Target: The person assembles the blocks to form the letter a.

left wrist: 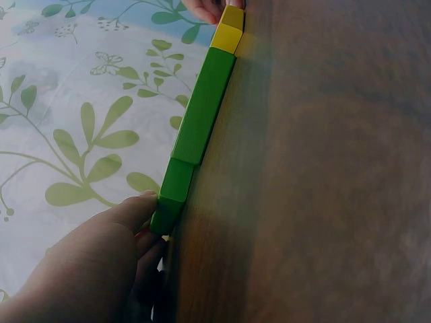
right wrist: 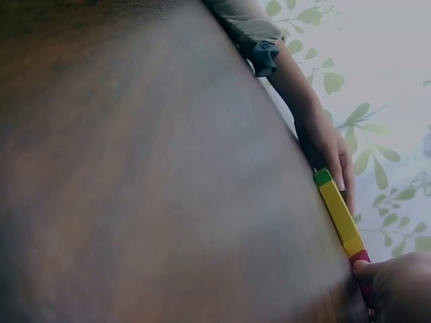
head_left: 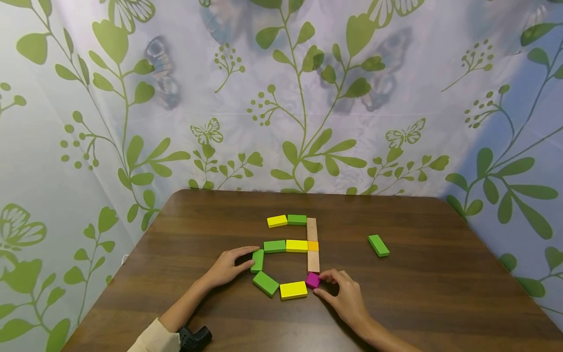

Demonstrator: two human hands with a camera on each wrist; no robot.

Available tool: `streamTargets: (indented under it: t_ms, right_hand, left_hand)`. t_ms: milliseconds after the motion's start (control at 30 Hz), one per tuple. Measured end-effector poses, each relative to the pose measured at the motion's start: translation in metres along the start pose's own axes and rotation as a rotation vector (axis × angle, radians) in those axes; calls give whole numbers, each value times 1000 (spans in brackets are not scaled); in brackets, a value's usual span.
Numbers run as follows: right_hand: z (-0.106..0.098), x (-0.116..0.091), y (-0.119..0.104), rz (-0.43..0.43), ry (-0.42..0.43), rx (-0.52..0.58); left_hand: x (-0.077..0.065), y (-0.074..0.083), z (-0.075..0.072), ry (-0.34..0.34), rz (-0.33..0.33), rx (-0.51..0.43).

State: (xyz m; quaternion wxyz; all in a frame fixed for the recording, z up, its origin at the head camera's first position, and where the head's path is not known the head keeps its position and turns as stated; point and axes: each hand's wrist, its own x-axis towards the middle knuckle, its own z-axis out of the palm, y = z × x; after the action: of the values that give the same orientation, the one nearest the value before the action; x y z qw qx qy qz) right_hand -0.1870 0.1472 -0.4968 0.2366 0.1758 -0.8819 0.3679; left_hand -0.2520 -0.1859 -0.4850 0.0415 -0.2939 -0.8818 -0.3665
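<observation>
My left hand [head_left: 226,266] is at the left side of the shape laid out from blocks. Its index finger and thumb hold an upright-lying green block [head_left: 257,261] at its upper end and left side. In the left wrist view, digits of that hand touch the end of this green block [left wrist: 174,192]. My right hand [head_left: 345,298] pinches a magenta block [head_left: 313,280] between thumb and index finger. This block sits below a plain wooden block [head_left: 313,261] and beside a yellow block [head_left: 293,290]. A slanted green block [head_left: 266,284] lies between the two hands.
Above lie a green block [head_left: 274,246], a yellow block [head_left: 296,246] and an orange block [head_left: 313,246]. Farther back are another yellow block [head_left: 277,221], a green block [head_left: 297,220] and a wooden block [head_left: 312,229]. One loose green block [head_left: 378,245] lies at the right on the brown table [head_left: 418,293].
</observation>
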Motion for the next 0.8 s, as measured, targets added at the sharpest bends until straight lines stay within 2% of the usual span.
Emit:
streamTargets:
  t_ms: [300, 800]
  right_hand:
    - [1, 1, 1, -36, 16, 1]
    - [0, 0, 2, -45, 3, 13]
  left_hand:
    - [0, 1, 0, 1, -1, -2]
    - [0, 2, 0, -4, -11, -2]
